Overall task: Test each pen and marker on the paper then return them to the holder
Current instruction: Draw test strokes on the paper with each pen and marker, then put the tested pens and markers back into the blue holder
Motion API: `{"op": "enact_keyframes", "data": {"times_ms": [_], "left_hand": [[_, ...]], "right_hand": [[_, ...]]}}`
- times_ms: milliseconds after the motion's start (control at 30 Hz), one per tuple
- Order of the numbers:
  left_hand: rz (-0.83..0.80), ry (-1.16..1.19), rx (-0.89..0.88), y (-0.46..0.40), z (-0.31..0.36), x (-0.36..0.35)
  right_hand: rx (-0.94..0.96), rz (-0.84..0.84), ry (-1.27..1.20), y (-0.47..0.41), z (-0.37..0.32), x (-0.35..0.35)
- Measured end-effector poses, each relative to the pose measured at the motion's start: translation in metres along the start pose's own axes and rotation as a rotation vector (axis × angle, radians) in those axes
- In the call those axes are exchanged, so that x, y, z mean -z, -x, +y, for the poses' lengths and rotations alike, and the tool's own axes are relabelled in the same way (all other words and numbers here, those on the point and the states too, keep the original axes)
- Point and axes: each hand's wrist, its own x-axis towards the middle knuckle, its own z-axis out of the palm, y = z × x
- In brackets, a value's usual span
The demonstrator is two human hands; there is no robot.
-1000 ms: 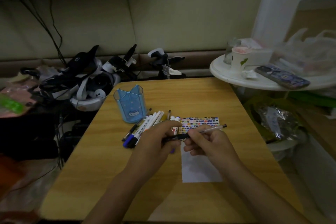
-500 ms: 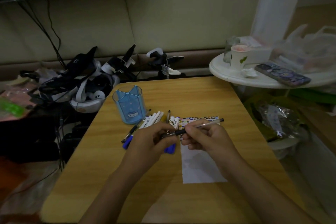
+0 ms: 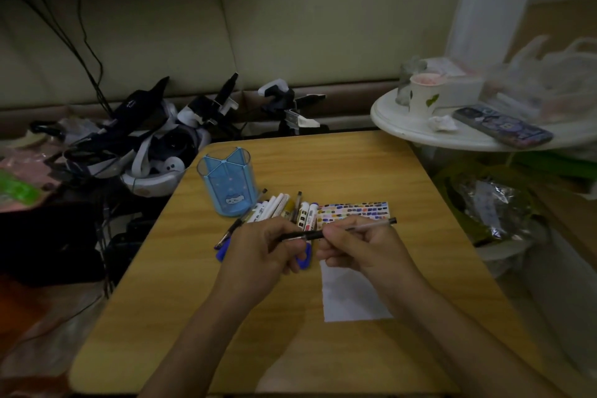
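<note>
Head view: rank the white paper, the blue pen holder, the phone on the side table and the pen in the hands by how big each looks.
1. White paper, partly hidden under the right hand.
2. Blue pen holder and phone: look alike, and the phone lies farther off, so no ranking.
3. Pen, long but thinnest.

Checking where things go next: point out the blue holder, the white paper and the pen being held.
blue holder (image 3: 230, 186): head view, front wall.
white paper (image 3: 350, 296): head view, bare middle.
pen (image 3: 368, 227): head view, clear barrel.
</note>
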Motion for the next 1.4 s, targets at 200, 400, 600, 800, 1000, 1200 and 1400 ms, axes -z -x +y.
{"op": "enact_keyframes", "data": {"times_ms": [200,400,600,800,1000,1200,1400], "left_hand": [[-0.068,0.036,-0.059,-0.010,0.005,0.008],[0.176,-0.108,-0.049,-0.019,-0.006,0.038],[0.462,-0.432,0.006,-0.054,-0.052,0.077],[0.337,-0.626,0.039,-0.073,-0.082,0.086],[0.347,-0.475,0.027,-0.085,-0.089,0.089],[0.383,-0.405,0.029,-0.084,-0.086,0.090],[0.442,-0.425,0.013,-0.087,-0.078,0.100]], "right_hand": [[-0.008,0.017,-0.083,-0.004,-0.001,-0.003],[0.099,-0.059,0.052,-0.005,-0.009,0.004],[0.180,-0.091,0.277,-0.005,-0.005,0.006],[0.184,-0.110,0.344,-0.005,-0.004,0.017],[0.214,-0.113,0.453,-0.005,-0.004,0.026],[0.204,-0.125,0.513,-0.005,-0.001,0.031],[0.192,-0.126,0.536,-0.007,0.001,0.036]]}}
